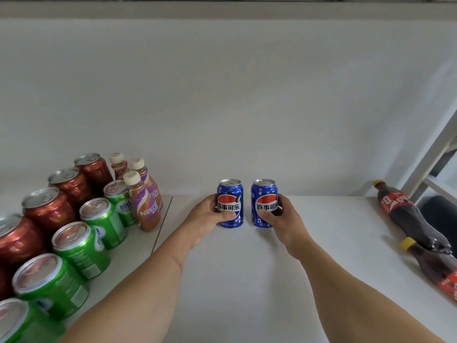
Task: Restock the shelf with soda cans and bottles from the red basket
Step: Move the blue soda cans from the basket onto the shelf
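Two blue Pepsi cans stand upright side by side on the white shelf [235, 280], near its back wall. My left hand [209, 219] grips the left blue can [230, 194], thumb across its front. The right blue can [263, 194] is held the same way by my right hand [284, 219]. A small gap separates the two cans. The red basket is not in view.
At the left stand rows of red cans [49, 211] and green cans [101, 219], with several small coffee bottles [146, 206] behind them. Two cola bottles [408, 214] lie on their sides at the shelf's right edge. A white shelf frame [430, 157] rises at the right.
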